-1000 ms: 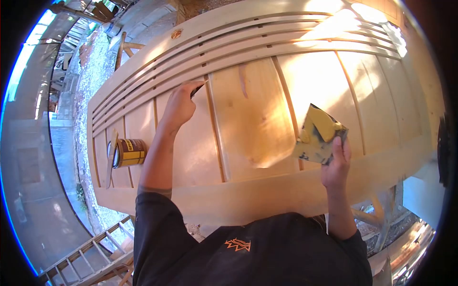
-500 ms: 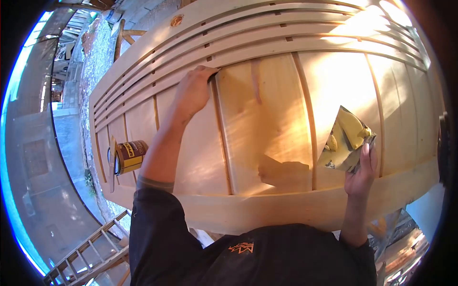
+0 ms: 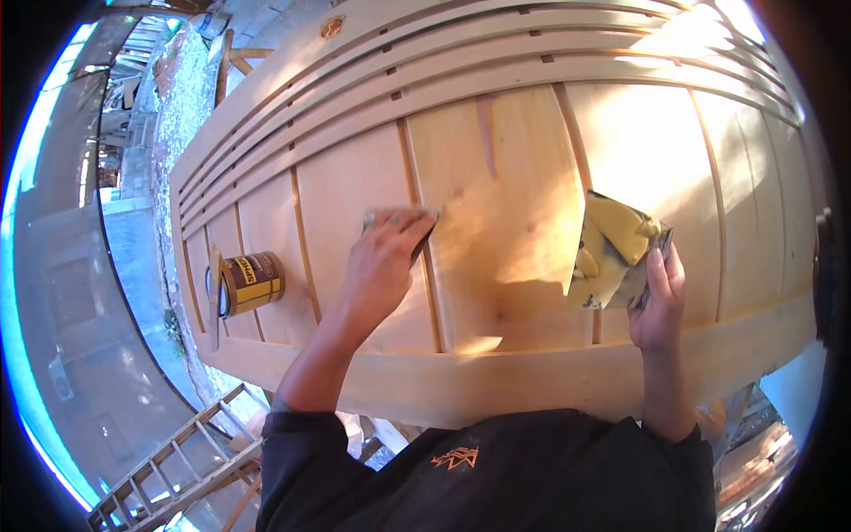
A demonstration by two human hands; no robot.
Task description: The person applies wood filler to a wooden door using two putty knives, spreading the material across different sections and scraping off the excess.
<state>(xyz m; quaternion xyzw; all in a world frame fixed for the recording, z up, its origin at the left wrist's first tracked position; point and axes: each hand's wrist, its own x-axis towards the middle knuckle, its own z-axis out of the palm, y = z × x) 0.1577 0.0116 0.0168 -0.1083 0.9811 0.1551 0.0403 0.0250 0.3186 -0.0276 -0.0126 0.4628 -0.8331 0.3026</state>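
Note:
My left hand point(image 3: 381, 266) is closed on a thin dark scraper point(image 3: 425, 239), its edge at a groove point(image 3: 410, 164) in a large pale wooden door panel point(image 3: 355, 168). Motion blurs those fingertips a little. On the other side, my right hand point(image 3: 663, 297) grips the corner of a flat, smeared plate point(image 3: 612, 291), held over the panel. Thick yellow putty point(image 3: 618, 229) lies on this plate in a large lump and a smaller one. A brown streak point(image 3: 487, 133) marks the wood between the hands.
A brown and yellow can point(image 3: 257, 277) lies on the panel at the left, with a flat wooden stick point(image 3: 214, 297) against its end. Long slats point(image 3: 479, 58) cross the far side. A wooden ladder point(image 3: 177, 457) stands at lower left.
My left hand has moved down toward me along the groove with the scraper, away from the slats. My right hand and the putty plate have shifted slightly left.

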